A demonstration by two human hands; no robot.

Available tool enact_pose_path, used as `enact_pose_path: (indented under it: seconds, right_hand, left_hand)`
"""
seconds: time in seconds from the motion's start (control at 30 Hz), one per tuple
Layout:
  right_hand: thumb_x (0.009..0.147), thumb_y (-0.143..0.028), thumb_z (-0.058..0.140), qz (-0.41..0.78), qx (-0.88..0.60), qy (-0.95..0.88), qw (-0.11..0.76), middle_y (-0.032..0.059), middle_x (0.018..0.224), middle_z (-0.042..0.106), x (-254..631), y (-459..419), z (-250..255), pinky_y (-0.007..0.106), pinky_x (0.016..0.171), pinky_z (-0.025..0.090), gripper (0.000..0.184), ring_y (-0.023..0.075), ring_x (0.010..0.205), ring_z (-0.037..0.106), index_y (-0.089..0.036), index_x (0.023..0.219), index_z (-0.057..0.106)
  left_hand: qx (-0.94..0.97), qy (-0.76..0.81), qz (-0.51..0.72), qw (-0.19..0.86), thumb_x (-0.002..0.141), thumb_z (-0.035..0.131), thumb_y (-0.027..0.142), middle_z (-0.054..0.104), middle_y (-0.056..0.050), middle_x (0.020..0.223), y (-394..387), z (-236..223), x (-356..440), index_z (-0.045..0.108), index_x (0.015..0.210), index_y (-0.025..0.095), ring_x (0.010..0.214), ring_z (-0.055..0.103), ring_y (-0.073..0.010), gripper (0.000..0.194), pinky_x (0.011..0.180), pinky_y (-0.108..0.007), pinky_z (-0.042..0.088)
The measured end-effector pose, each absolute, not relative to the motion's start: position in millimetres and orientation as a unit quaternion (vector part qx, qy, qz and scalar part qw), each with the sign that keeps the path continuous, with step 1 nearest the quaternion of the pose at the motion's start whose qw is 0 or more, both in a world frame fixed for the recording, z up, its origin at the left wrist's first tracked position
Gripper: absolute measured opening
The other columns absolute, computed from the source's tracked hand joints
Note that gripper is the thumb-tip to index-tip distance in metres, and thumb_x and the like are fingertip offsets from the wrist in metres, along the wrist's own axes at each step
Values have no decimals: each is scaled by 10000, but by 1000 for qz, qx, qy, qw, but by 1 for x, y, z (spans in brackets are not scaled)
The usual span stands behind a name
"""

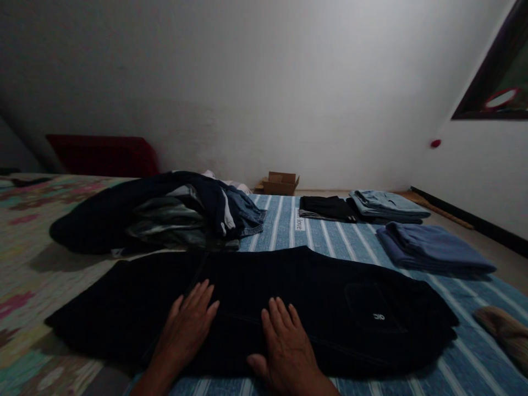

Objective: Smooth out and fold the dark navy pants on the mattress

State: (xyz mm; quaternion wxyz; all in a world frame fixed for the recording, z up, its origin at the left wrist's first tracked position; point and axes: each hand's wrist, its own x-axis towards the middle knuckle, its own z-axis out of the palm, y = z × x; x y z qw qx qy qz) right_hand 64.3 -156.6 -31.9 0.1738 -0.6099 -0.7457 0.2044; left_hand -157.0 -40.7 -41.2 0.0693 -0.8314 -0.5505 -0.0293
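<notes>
A dark navy pair of trousers [330, 297] lies spread flat across the bed in front of me, with a back pocket and a small white logo at its right end. My left hand [187, 324] rests flat on its middle, fingers stretched out. Beside it, my right hand [284, 344] also lies flat on the cloth with fingers together and thumb at the near edge. Neither hand holds anything.
A heap of unfolded dark clothes [157, 214] lies behind the trousers on the left. Folded garments sit at the right: a black one [325, 209], light jeans [385, 204] and a blue one [433, 247]. A cardboard box [280, 183] stands by the wall. The blue striped sheet [474, 352] covers the bed.
</notes>
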Motion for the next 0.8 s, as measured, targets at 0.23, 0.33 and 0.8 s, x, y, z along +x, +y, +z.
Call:
enact_pose_path:
  seconds: [0.23,0.33,0.8]
  right_hand:
    - [865,-623,343,214,-608,-747,162,171,1473,190,64,-155,-28,485,1109,92,754,286,1370,97,-92,1401,324]
    - [864,-621,350,216,-608,-748,156,169,1472,185,64,-155,-27,487,1110,90,755,290,1369,92,-90,1401,324]
    - [856,-638,338,226,-603,-753,131,155,1478,140,65,-153,-33,493,1105,71,769,291,1366,57,-111,1414,289]
  left_hand:
    - [-840,-534,-52,74,847,330,244,456,-86,1378,-41,-49,-162,598,1174,215,1299,372,-248,423,1034,-498,281]
    - [-840,-536,-48,71,854,335,248,452,-78,1381,-43,-48,-162,597,1178,228,1302,369,-246,417,1042,-500,269]
    - [-827,-557,-43,56,866,321,309,433,-96,1392,-47,-38,-155,512,1270,162,1297,377,-234,471,1044,-474,284]
